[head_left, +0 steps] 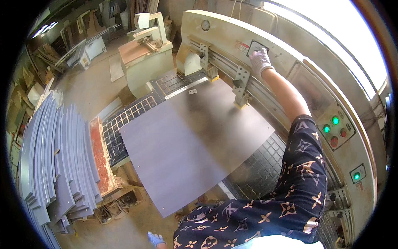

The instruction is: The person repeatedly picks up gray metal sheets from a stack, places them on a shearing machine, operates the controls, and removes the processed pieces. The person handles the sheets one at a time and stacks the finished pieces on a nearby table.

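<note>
My right hand (260, 61), in a pale glove, reaches up to a small dark-framed control panel (253, 46) on the cream machine beam (286, 50). Its fingers are bent against the panel, and whatever they grip there is hidden. Below the beam lies a large flat grey board (182, 153) with small holes near its corners. It rests on the black gridded machine bed (265, 166), its near left corner overhanging. My left hand (155, 239), in a bluish glove, hangs low at the bottom edge, apart from the board, with fingers loosely spread and nothing in them.
Several grey boards stand in a leaning stack (58, 162) at the left. A red-topped ledge (100, 155) lies between stack and bed. Metal clamps (241, 85) hang from the beam's rail. Lit green buttons (336, 120) are at the right. A cream cabinet (147, 68) stands behind.
</note>
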The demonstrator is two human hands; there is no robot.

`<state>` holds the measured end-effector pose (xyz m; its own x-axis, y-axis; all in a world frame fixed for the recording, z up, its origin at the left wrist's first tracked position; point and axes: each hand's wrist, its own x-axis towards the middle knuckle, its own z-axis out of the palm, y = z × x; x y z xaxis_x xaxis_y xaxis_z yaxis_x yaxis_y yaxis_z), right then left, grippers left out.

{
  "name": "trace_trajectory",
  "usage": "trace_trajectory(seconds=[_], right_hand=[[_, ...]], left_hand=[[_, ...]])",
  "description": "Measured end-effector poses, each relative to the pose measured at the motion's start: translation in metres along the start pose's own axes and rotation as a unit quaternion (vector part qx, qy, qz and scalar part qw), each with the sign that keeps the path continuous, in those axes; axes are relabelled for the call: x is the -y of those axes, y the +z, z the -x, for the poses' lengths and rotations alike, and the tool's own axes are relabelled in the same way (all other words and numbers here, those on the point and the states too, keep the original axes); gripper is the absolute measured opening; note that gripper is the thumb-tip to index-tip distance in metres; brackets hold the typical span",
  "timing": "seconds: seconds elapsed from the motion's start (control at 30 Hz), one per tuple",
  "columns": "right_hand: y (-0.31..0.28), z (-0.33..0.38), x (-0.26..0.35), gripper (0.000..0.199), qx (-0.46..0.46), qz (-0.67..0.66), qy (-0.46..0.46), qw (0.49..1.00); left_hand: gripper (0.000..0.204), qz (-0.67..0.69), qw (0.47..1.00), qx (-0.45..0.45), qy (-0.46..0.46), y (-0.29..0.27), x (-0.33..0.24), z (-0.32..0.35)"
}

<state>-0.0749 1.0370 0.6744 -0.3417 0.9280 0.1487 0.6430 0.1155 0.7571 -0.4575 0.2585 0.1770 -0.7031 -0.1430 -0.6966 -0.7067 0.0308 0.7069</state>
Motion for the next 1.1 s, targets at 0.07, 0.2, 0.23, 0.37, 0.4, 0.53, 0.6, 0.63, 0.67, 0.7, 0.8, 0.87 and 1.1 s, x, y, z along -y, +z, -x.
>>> trace_trajectory(seconds=[0.07,0.2,0.23,0.37,0.4,0.53,0.6,0.63,0.67,0.7,0.8,0.87,1.1], right_hand=[[0.0,-0.003,0.011,0.026,0.022,0.031,-0.005,0.999],[-0.009,0.001,0.013,0.041,0.095,-0.026,0.028,0.995],[-0.006,-0.005,0.016,0.041,0.115,-0.059,0.062,0.99],[-0.033,0.061,0.061,0.034,-0.023,-0.214,0.028,0.976],[-0.028,0.093,0.08,0.034,-0.085,-0.243,0.009,0.966],[0.026,0.254,0.179,0.047,-0.08,-0.432,-0.119,0.89],[0.031,0.351,0.207,0.046,-0.013,-0.438,-0.106,0.893],[0.041,0.396,0.218,0.046,0.049,-0.463,-0.086,0.881],[0.056,0.439,0.226,0.045,0.063,-0.476,-0.044,0.876],[0.07,0.479,0.231,0.045,0.072,-0.488,-0.01,0.87],[0.104,0.564,0.213,0.038,0.228,-0.438,0.141,0.858],[0.135,0.618,0.232,0.03,0.176,-0.428,0.353,0.813],[0.297,0.766,0.239,0.054,0.224,-0.52,0.64,0.519]], left_hand=[[0.045,0.004,0.999,0.033,-0.011,0.009,-0.01,0.004],[0.055,0.041,0.994,0.096,-0.027,0.005,-0.023,0.009],[0.055,0.054,0.992,0.113,-0.027,0.001,-0.022,-0.001],[0.052,0.012,0.995,0.077,-0.069,-0.012,-0.009,-0.038],[0.05,-0.015,0.993,0.084,-0.085,-0.006,-0.009,-0.041],[0.044,-0.129,0.975,0.151,-0.104,0.017,-0.034,-0.066],[0.041,-0.209,0.952,0.2,-0.101,0.049,-0.049,-0.081],[0.04,-0.241,0.94,0.221,-0.096,0.063,-0.052,-0.086],[0.039,-0.271,0.928,0.241,-0.089,0.077,-0.056,-0.09],[0.037,-0.296,0.916,0.257,-0.085,0.09,-0.056,-0.091],[0.034,-0.356,0.885,0.294,-0.058,0.147,-0.052,-0.092],[0.031,-0.402,0.86,0.31,-0.047,0.178,-0.056,-0.106],[0.026,-0.456,0.818,0.351,-0.006,0.241,-0.013,-0.052]])
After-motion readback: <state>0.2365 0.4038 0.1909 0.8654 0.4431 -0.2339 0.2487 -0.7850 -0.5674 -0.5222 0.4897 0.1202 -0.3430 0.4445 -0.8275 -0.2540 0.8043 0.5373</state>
